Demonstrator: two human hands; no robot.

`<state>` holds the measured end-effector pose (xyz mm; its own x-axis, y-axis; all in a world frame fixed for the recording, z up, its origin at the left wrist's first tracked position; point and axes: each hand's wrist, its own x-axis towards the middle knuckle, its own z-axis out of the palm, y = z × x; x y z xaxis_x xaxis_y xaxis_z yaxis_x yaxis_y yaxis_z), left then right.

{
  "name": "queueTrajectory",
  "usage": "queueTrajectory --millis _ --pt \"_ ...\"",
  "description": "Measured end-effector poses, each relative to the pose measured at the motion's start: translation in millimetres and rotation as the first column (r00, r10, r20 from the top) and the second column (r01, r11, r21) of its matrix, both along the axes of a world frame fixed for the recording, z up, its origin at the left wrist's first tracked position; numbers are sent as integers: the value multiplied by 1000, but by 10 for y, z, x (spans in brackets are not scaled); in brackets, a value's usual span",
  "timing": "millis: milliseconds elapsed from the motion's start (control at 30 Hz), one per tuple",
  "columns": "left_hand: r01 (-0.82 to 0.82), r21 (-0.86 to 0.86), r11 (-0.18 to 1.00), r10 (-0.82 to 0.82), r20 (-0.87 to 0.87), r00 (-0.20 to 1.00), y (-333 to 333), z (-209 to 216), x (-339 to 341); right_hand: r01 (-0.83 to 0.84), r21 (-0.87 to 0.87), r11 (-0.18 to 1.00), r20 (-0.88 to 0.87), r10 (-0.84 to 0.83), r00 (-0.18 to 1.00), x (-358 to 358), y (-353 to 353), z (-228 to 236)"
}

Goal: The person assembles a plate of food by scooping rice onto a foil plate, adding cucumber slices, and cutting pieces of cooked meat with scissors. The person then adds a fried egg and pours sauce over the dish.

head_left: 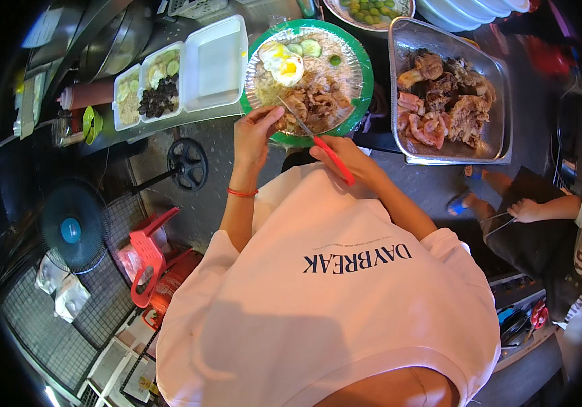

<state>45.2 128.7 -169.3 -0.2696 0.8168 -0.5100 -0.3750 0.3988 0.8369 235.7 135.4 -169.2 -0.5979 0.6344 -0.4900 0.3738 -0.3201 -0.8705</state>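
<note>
A round plate (pixel 365 88) with a green rim and a clear liner lies before me on the counter. On it are rice (pixel 335 51), a fried egg (pixel 284 64), cucumber slices (pixel 310 47), a small green citrus fruit and cut brown meat (pixel 318 105). My right hand (pixel 348 156) is closed round the red handle of a knife (pixel 335 161), its thin blade slanting over the meat. At the plate's near left edge, my left hand (pixel 257 132) has thumb and fingertips closed together close to the blade; what they grip is hidden.
A metal tray (pixel 503 129) of cooked meat stands right of the plate. White takeaway boxes (pixel 215 64), two holding food, lie left. Behind sits a bowl of green citrus (pixel 331 5). A person's hand (pixel 527 210) at right holds thin metal tongs. A fan (pixel 70 230) stands lower left.
</note>
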Motion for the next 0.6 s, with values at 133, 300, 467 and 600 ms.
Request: queueTrajectory --millis 133,300,467,600 --pt "43 6 999 -43 -81 996 19 -41 -97 8 -13 1000 76 -7 997 -64 -1 -111" --pt "225 57 973 -187 -385 904 80 -125 -195 -1 -22 1000 122 4 992 -111 48 -91" --pt "375 16 927 -322 -477 818 173 -128 -329 71 26 997 65 -73 995 -201 39 -271" --pt "259 66 964 -188 -521 832 121 -184 -260 -76 -38 996 239 83 968 -190 48 -232"
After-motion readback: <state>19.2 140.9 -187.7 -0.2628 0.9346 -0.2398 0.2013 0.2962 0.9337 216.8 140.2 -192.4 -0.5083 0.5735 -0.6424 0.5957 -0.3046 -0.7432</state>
